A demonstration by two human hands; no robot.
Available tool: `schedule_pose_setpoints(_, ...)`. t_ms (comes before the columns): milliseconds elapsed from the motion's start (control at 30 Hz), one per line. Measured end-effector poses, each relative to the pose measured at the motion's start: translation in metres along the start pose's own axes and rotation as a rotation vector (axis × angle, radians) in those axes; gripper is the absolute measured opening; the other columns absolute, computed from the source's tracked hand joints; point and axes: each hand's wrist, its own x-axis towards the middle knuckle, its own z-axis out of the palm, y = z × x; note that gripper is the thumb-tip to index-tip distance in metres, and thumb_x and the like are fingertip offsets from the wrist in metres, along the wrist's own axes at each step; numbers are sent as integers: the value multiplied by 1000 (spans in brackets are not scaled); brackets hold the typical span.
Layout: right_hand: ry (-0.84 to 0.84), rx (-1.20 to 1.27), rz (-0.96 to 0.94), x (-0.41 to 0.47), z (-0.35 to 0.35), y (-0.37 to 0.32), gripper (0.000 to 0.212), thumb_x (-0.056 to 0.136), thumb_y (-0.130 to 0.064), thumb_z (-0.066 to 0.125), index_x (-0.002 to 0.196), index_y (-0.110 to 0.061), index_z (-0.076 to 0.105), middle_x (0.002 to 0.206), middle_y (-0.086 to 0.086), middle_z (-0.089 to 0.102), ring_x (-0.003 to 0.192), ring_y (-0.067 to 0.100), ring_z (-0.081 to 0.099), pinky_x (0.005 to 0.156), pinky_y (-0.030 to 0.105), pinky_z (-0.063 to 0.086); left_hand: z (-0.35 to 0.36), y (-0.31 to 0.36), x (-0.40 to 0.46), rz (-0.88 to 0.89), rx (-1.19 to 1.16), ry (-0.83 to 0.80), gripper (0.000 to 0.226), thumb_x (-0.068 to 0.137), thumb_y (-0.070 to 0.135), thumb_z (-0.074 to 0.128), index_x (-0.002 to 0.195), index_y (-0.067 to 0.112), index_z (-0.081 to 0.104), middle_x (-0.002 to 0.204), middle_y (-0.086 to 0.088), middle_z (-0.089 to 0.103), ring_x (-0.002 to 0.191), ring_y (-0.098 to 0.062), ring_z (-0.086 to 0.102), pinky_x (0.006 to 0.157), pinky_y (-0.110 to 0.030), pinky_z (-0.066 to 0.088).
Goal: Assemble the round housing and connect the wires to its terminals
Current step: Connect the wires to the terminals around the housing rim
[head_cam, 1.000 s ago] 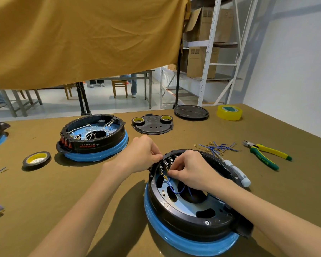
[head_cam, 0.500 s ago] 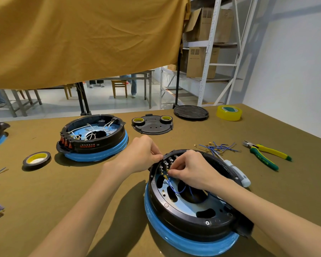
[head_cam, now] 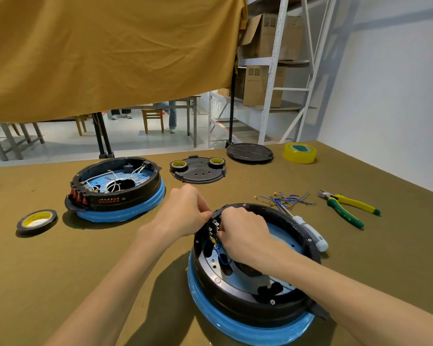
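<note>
Olive-brown cloth covers the surface (head_cam: pixel 60 265), and a mustard curtain (head_cam: pixel 105 51) is hung low across the far side, with shelving (head_cam: pixel 275 71) and cartons behind it. At the near edge, directly below the head camera, the round housing (head_cam: pixel 250 290) is set on its blue-wrapped base, presumably so that both hands can be reached into it without stretching.

The left hand (head_cam: pixel 183 216) is curled at the housing's far-left rim, its fingertips pinched against the black terminal block (head_cam: pixel 214 227); this grip appears meant to steady the block against the push coming from the other side. The right hand (head_cam: pixel 243 233) is bent over the same block from inside the ring, its fingers closed on what is judged to be the end of a blue wire (head_cam: pixel 223 255), whose loop is seen hanging beneath the hand. The connector itself is hidden by the fingers, so whether it is seated cannot be told.

Spare blue wires (head_cam: pixel 285 199) with brass ends are heaped just beyond the housing, within easy reach for the next terminals. A white-handled screwdriver (head_cam: pixel 310 233) is laid against the housing's right rim, and green-and-yellow pliers (head_cam: pixel 348 208) lie further right.

A second housing (head_cam: pixel 118 191), already threaded with white leads, is parked well apart at the left, perhaps as a pattern. Black tape rolls (head_cam: pixel 36 219), a black cover plate (head_cam: pixel 198 171), a round lid (head_cam: pixel 249 152) and yellow tape (head_cam: pixel 300 152) are kept at the back, out of the working area.
</note>
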Motion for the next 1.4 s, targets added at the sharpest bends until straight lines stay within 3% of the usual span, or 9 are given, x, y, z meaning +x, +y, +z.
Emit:
schedule_pose_setpoints(133,-28,-24,11,2,-4,-2,22,94,-13,68,92,-15,47,107,9,67,98,34,65,71,36,37,0,2,-1,-6,23,11,15,97,22,70,105,17,82,98,0,78,87,-11,70,76,-30,62)
schedule_pose_setpoints(267,-21,103,-4,1,-3,7,16,96,-27,68,101,-12,67,103,8,70,99,31,66,77,39,51,1,3,-2,-2,30,1,16,98,23,68,105,17,81,98,0,77,85,-10,69,76,-29,62)
schedule_pose_setpoints(500,-88,625,58,0,-12,46,16,96,-12,64,85,-5,75,70,12,75,53,16,68,56,30,61,-3,9,-4,-26,52,-162,31,94,44,69,106,16,76,95,-1,75,85,-14,70,76,-31,62)
schedule_pose_setpoints(600,-236,572,11,3,-15,54,12,97,-11,65,92,-7,74,69,8,74,52,14,67,51,22,54,5,15,-9,-33,197,-222,43,84,52,76,104,16,63,98,-2,66,88,-21,66,70,-33,55)
schedule_pose_setpoints(700,-103,358,-214,5,-18,58,8,93,-16,70,96,-15,77,74,-6,69,62,6,63,55,18,48,22,23,-16,-46,326,-109,66,78,59,80,116,15,49,108,-1,45,97,-20,51,74,-32,43)
schedule_pose_setpoints(767,-9,284,-326,5,-17,58,8,90,-23,74,97,-20,77,79,-7,68,72,9,62,65,30,52,30,26,-18,-71,324,-52,71,77,57,82,121,12,49,113,-5,45,102,-23,50,75,-32,41)
schedule_pose_setpoints(1033,38,243,-444,9,-7,63,17,88,-28,73,104,-30,78,80,-11,68,72,10,57,68,30,51,30,30,-24,-106,330,47,59,73,58,84,95,17,48,93,-1,45,76,-20,49,56,-27,33)
schedule_pose_setpoints(1200,29,251,-482,10,-1,66,21,89,-21,71,105,-32,79,88,-9,73,78,11,59,71,30,51,31,26,-22,-107,277,68,56,73,53,84,106,18,54,97,0,49,82,-20,53,64,-29,38)
schedule_pose_setpoints(1400,25,260,-487,12,4,65,20,91,-22,68,106,-30,78,91,-7,73,83,13,60,77,33,52,31,23,-20,-101,278,91,45,74,51,84,90,23,52,90,3,51,76,-16,52,55,-25,31)
